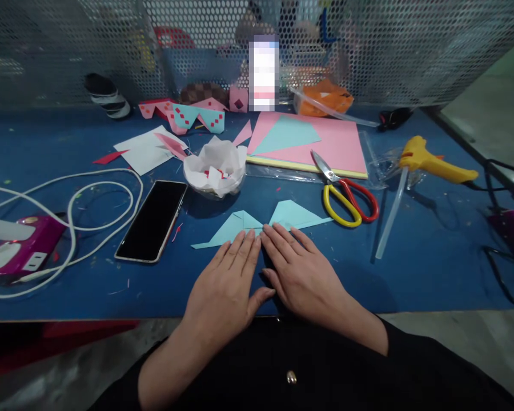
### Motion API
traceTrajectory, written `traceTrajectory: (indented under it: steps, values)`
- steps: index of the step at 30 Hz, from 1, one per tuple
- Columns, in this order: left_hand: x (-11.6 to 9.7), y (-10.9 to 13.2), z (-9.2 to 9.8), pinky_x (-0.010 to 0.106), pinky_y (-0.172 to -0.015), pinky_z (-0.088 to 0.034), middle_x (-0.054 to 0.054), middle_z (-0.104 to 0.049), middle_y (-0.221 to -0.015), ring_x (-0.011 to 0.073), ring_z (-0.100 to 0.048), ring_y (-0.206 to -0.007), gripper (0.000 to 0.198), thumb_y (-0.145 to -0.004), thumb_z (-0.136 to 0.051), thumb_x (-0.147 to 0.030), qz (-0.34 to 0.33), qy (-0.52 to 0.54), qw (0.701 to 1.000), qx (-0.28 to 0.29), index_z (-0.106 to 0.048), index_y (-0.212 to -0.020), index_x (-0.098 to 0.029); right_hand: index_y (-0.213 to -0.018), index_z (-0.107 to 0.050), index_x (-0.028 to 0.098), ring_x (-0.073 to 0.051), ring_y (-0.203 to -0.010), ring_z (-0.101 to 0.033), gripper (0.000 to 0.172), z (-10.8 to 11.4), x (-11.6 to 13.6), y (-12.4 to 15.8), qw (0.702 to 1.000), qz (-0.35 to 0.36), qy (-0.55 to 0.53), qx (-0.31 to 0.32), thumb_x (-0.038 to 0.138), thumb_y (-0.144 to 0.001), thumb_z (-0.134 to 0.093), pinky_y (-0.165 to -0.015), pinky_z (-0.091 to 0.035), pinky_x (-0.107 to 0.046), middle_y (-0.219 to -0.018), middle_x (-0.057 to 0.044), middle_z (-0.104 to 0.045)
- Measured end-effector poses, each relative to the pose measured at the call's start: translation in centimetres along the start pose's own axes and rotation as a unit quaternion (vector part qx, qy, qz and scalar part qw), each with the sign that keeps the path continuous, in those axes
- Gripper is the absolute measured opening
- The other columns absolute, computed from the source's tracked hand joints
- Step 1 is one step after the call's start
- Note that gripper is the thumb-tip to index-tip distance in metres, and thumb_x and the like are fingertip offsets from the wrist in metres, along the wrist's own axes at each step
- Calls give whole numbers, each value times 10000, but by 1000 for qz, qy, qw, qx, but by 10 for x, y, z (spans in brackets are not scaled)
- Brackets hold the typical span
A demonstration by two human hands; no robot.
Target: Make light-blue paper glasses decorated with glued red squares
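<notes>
A light-blue folded paper piece [297, 214] with two wing-like halves lies on the blue table in front of me. My left hand [227, 282] lies flat, palm down, its fingertips on the near edge of the left half. Beside it, my right hand [302, 271] presses flat on the near edge of the right half, fingers stretched out. The fingertips of both hands meet near the paper's middle and hide part of its lower edge. Just beyond the right half are scissors [345, 194] with one yellow and one red handle, blades apart.
A phone [152, 221] and white cable [72, 228] lie left. Behind are a paper-lined bowl [216, 171], pink paper sheets [342, 142] and decorated paper shapes [199, 118]. A yellow glue gun [437, 162] with a glue stick [392, 214] sits right, before a perforated metal screen [197, 34].
</notes>
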State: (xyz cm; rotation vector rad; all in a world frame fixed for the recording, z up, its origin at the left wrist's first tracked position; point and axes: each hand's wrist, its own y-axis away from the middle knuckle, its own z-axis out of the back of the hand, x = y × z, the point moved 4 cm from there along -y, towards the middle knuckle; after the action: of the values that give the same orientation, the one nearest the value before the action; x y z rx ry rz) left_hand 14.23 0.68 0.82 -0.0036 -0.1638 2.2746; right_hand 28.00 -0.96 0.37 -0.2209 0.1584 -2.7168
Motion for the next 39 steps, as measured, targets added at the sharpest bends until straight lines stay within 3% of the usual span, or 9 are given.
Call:
traceTrajectory:
  steps: [5,16,25,29,31,34,36,39]
  values:
    - [2,2,1,491,-1108,-442,219,-417,-1543,334,-433,-1423,752,-1006,-314,-572,3,-8,1000,0,-448,-1458,14,-1480,-444,48,-271,-1465,-375,557,1,-12,11,999,-41,17,-13,360,-1029,-353,-1184,-332,-475,-1567,-144,-415]
    - [7,10,4,488,-1138,-387,189,-423,-1550,320,-419,-1435,780,-1010,-251,-603,29,-26,999,-1,-437,-1467,1,-1445,-475,13,-309,-1422,-436,584,6,-47,35,987,-111,100,-50,393,-1043,-288,-1147,-353,-488,-1515,-185,-493]
    - [35,33,15,571,-1146,-332,238,-515,-1478,384,-416,-1425,860,-987,-214,-657,111,-79,991,17,-488,-1425,31,-1446,-471,11,-312,-1426,-427,589,4,-48,35,987,-117,93,-51,403,-1040,-305,-1151,-345,-486,-1513,-197,-492]
    - [34,32,19,590,-1144,-326,343,-506,-1440,441,-393,-1423,947,-964,-248,-688,156,-82,984,-5,-499,-1365,133,-1441,-468,2,-312,-1435,-415,607,4,-47,35,985,-133,94,-50,425,-1033,-320,-1161,-337,-498,-1515,-207,-486]
    - [25,25,20,563,-1138,-347,333,-455,-1489,431,-384,-1431,885,-981,-296,-638,137,-70,988,-30,-456,-1403,123,-1435,-470,-13,-320,-1436,-411,619,5,-46,34,984,-143,94,-53,431,-1027,-331,-1166,-336,-503,-1513,-221,-482]
    - [4,8,13,493,-1136,-377,227,-439,-1543,357,-402,-1439,765,-999,-349,-578,25,-23,998,-44,-421,-1469,21,-1450,-455,-12,-322,-1457,-379,599,8,-38,30,987,-122,82,-61,389,-1018,-349,-1180,-321,-507,-1531,-217,-457]
    - [-4,-2,6,470,-1134,-385,205,-456,-1537,331,-427,-1429,740,-997,-362,-570,-23,3,999,-39,-440,-1460,2,-1491,-403,6,-296,-1485,-332,591,8,-27,25,996,-60,51,-48,343,-1007,-365,-1200,-303,-487,-1561,-187,-422]
    - [-7,-8,-1,459,-1131,-386,208,-474,-1519,324,-449,-1414,677,-989,-393,-485,-39,20,998,-34,-463,-1437,18,-1515,-358,1,-271,-1498,-307,610,6,-11,16,999,31,-4,-13,323,-997,-389,-1219,-296,-440,-1578,-166,-401]
